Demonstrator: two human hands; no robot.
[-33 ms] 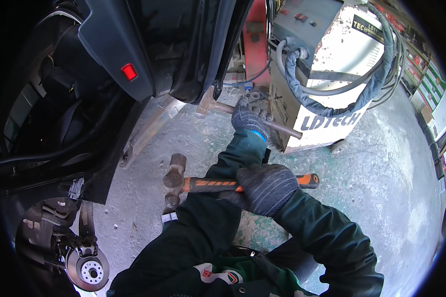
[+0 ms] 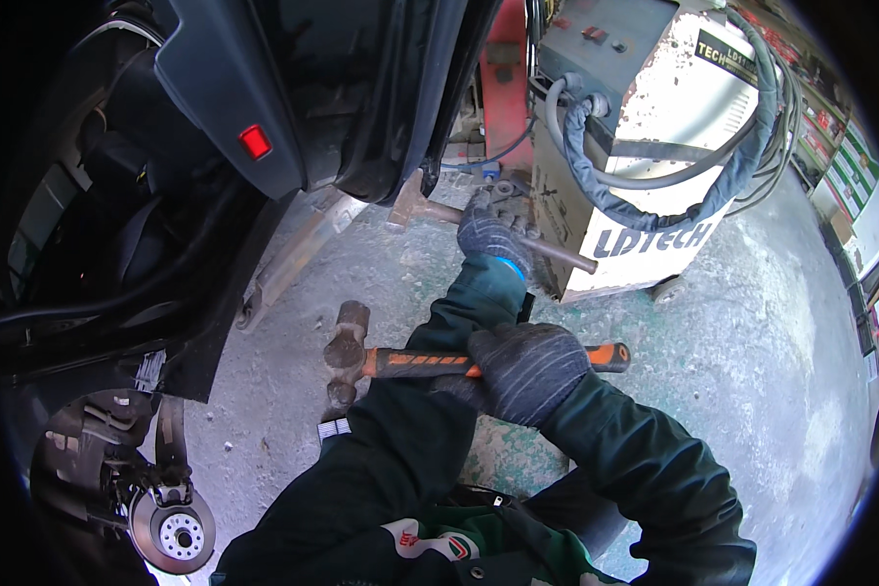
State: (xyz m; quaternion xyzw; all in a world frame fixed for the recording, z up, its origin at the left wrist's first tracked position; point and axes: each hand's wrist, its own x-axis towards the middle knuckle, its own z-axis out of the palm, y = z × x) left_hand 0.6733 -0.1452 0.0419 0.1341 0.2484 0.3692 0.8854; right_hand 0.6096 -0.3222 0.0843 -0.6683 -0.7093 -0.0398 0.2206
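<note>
My left hand (image 2: 491, 236), in a grey striped work glove, reaches forward and is closed around the handle of an all-metal hammer (image 2: 562, 256). That hammer's head is by the lower edge of the dark car door (image 2: 356, 107); whether they touch I cannot tell. Nearer to me, my gloved right hand (image 2: 527, 373) grips a ball-peen hammer (image 2: 420, 364) by its black and orange handle. This hammer lies level across my left forearm, its worn steel head pointing left and its handle end sticking out to the right of my fist.
A worn white machine on wheels (image 2: 645, 195), hung with thick grey cables (image 2: 723, 200), stands at the far right. On the left is the car body with a bare brake disc (image 2: 176, 532). A metal beam (image 2: 298, 259) slants under the door, and a red post (image 2: 505, 88) rises behind.
</note>
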